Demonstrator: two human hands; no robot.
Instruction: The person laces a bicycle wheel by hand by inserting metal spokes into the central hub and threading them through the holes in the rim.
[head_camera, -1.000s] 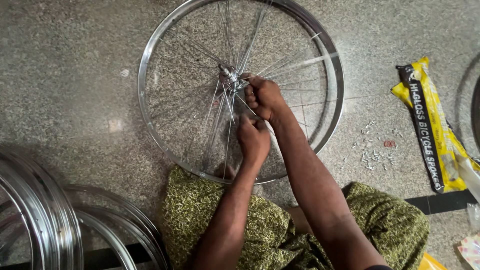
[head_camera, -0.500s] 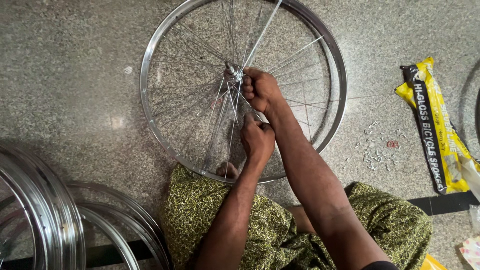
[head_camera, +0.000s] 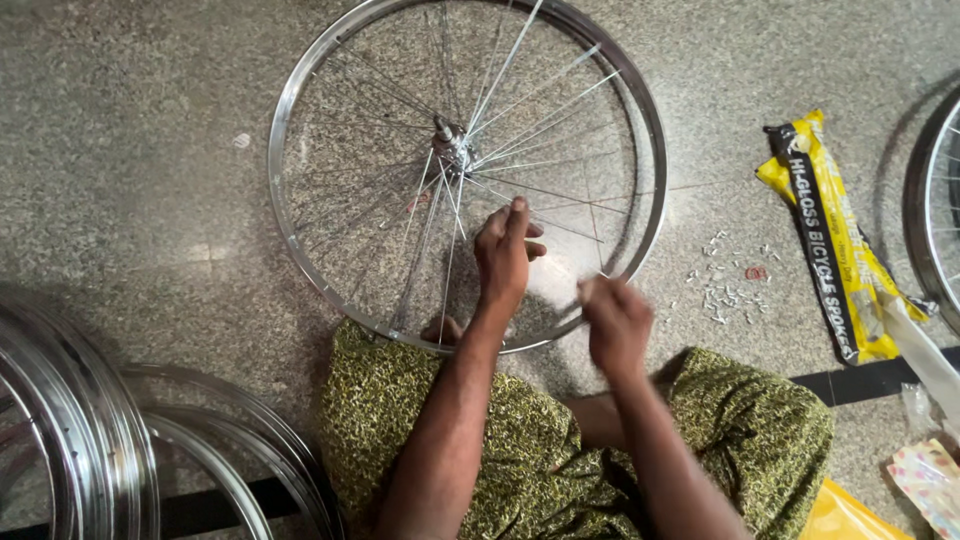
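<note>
bicycle workshop, spoked wheel (head_camera: 465, 170), stacked rims (head_camera: 70, 430), stone floor (head_camera: 130, 150)

Counting the things on the floor

One spoked wheel (head_camera: 465, 170) lies flat in the middle, and part of one more wheel (head_camera: 935, 200) peeks in at the right edge — two with spokes. Bare shiny rims (head_camera: 80, 440) are stacked at the lower left — at least three, the pile is hard to count. One yellow and black packet (head_camera: 825, 235). Many tiny metal bits (head_camera: 725, 285), too small to count. Two hands — left (head_camera: 505, 255) and right (head_camera: 615, 320).
</note>
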